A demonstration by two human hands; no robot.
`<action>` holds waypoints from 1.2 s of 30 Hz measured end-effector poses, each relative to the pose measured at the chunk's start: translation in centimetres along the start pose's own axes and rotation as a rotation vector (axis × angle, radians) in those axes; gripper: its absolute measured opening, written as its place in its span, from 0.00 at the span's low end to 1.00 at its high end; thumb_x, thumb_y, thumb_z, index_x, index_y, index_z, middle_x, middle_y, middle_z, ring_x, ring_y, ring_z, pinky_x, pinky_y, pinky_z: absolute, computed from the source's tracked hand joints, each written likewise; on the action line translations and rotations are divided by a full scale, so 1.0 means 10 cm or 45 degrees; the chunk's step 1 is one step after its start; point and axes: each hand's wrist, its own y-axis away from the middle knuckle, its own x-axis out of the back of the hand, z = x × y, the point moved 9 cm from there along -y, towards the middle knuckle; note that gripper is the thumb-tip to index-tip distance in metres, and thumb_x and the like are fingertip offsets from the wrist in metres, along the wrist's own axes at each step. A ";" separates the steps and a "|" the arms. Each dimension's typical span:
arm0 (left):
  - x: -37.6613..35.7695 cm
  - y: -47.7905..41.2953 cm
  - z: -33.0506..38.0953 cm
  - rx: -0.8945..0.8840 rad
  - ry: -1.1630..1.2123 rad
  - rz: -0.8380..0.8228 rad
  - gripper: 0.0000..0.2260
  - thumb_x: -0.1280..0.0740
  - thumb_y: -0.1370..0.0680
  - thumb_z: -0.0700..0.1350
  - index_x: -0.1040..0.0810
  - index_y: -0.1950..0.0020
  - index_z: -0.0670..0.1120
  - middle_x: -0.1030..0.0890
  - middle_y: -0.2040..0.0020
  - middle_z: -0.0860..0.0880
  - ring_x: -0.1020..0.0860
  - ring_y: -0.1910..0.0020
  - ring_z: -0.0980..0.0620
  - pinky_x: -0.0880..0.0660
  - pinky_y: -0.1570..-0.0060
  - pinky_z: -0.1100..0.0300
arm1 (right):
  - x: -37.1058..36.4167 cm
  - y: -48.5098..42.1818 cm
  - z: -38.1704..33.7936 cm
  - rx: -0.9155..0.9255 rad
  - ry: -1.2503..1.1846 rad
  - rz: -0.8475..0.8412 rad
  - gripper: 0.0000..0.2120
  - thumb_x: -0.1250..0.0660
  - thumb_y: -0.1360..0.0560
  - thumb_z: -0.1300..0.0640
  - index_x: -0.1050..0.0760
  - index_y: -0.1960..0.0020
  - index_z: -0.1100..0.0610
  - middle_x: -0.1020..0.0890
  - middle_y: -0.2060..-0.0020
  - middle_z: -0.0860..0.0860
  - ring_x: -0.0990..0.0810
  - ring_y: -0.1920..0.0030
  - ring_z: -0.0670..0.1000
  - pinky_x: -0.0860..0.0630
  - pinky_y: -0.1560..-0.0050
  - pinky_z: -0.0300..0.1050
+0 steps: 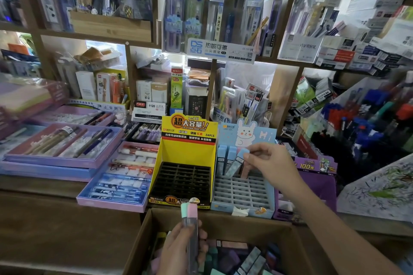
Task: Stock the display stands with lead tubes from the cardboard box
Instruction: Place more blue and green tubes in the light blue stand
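My left hand point(181, 250) grips two lead tubes point(189, 212), one with a mint cap and one with a pink cap, upright above the cardboard box point(143, 236). The box holds several pastel lead tubes point(237, 257). My right hand point(268, 163) pinches a blue-capped lead tube point(237, 161), tilted over the back row of the blue rabbit display stand point(243, 194). Two blue-capped tubes point(225, 156) stand in that back row, and a pink one is beside them. The yellow display stand point(185, 163) to the left has a black grid with bare slots.
Purple trays of pens point(62, 147) and a pen set tray point(125, 176) lie to the left on the wooden counter. A purple display box point(317, 169) and a rack of pens point(366, 123) stand to the right. Wooden shelves of stationery rise behind.
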 end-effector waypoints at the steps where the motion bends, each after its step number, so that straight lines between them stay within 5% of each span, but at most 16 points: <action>1: 0.00 -0.01 -0.02 0.021 0.018 -0.008 0.11 0.36 0.18 0.39 0.21 0.42 0.33 0.18 0.65 0.36 0.21 0.73 0.42 0.25 0.76 0.56 | 0.01 -0.04 0.00 0.015 0.023 0.010 0.04 0.27 0.23 0.65 0.18 0.50 0.59 0.14 0.65 0.52 0.13 0.63 0.60 0.15 0.58 0.46; 4: 0.02 0.00 0.00 0.002 0.029 0.060 0.11 0.36 0.19 0.39 0.20 0.43 0.33 0.18 0.65 0.37 0.21 0.73 0.43 0.25 0.77 0.56 | 0.00 -0.11 -0.03 0.056 0.107 0.035 0.05 0.28 0.22 0.66 0.18 0.50 0.57 0.15 0.64 0.56 0.14 0.65 0.58 0.17 0.61 0.41; 10: 0.00 0.07 0.11 -0.072 -0.132 0.125 0.08 0.36 0.19 0.35 0.19 0.55 0.35 0.19 0.76 0.45 0.22 0.81 0.55 0.30 0.83 0.69 | -0.12 -0.14 -0.02 0.057 0.272 0.019 0.04 0.29 0.22 0.66 0.18 0.49 0.60 0.16 0.61 0.63 0.15 0.62 0.61 0.14 0.60 0.55; 20: -0.06 0.18 0.11 -0.044 -0.006 0.081 0.10 0.36 0.18 0.38 0.19 0.45 0.33 0.19 0.66 0.38 0.22 0.74 0.44 0.29 0.72 0.56 | -0.28 -0.21 -0.09 0.074 0.438 -0.054 0.07 0.28 0.22 0.63 0.17 0.44 0.60 0.14 0.61 0.57 0.14 0.63 0.55 0.15 0.56 0.54; 23: -0.07 0.23 0.14 -0.045 -0.008 0.098 0.10 0.36 0.18 0.38 0.19 0.45 0.33 0.20 0.65 0.37 0.22 0.74 0.44 0.30 0.70 0.57 | -0.32 -0.23 -0.11 0.077 0.467 -0.063 0.06 0.27 0.22 0.62 0.16 0.45 0.59 0.15 0.63 0.53 0.16 0.65 0.49 0.15 0.56 0.51; 30: -0.12 0.28 0.18 -0.005 0.012 0.161 0.10 0.35 0.18 0.37 0.19 0.46 0.32 0.20 0.66 0.37 0.23 0.74 0.44 0.29 0.68 0.57 | -0.44 -0.27 -0.05 0.028 0.470 -0.084 0.04 0.29 0.21 0.63 0.17 0.49 0.56 0.15 0.65 0.55 0.17 0.68 0.49 0.21 0.73 0.40; 34: -0.14 0.30 0.27 -0.058 -0.052 0.166 0.08 0.35 0.19 0.34 0.19 0.52 0.32 0.19 0.74 0.43 0.22 0.81 0.53 0.28 0.81 0.67 | -0.53 -0.30 0.04 -0.015 0.467 -0.089 0.04 0.28 0.22 0.63 0.19 0.50 0.55 0.16 0.66 0.51 0.18 0.71 0.41 0.23 0.70 0.34; 36: -0.17 0.29 0.27 -0.044 -0.092 0.124 0.08 0.35 0.19 0.33 0.19 0.53 0.31 0.20 0.71 0.39 0.21 0.77 0.48 0.25 0.76 0.62 | -0.56 -0.31 0.08 -0.027 0.480 -0.089 0.04 0.28 0.22 0.63 0.18 0.49 0.55 0.16 0.65 0.49 0.16 0.69 0.41 0.23 0.68 0.32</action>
